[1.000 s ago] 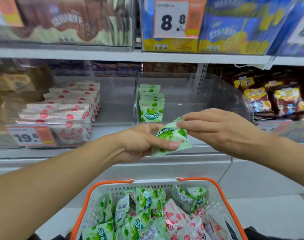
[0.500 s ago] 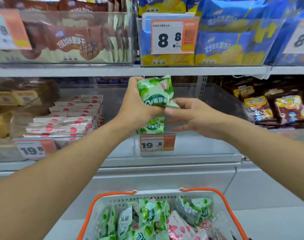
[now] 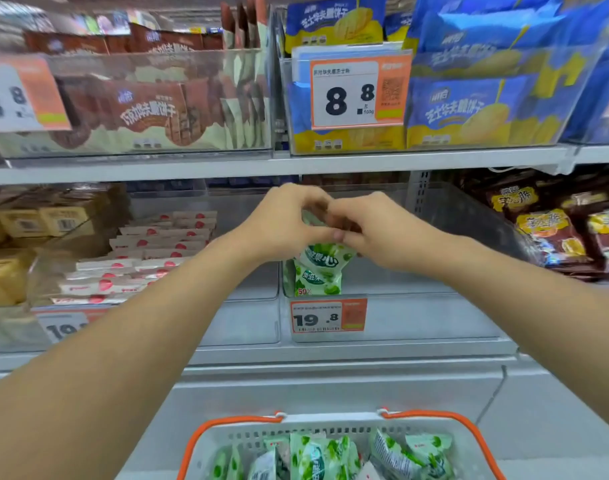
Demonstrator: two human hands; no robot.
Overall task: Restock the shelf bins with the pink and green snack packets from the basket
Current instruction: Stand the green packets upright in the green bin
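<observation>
The orange-edged price tag (image 3: 360, 93) on the upper bin of blue and yellow bags reads 8.8. Another tag (image 3: 22, 97) at far left also shows 8.8, blurred. The tag (image 3: 329, 316) under the green packets reads 19.8. The front green packet (image 3: 317, 280) shows "50%".

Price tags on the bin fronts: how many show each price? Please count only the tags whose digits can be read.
8.8: 2 (tag on the brown biscuit bin, tag on the blue biscuit bin)
19.8: 1 (tag under the green packets)
Begins with 19, rest hidden: 1 (tag under the pink packets)
Total: 4
</observation>
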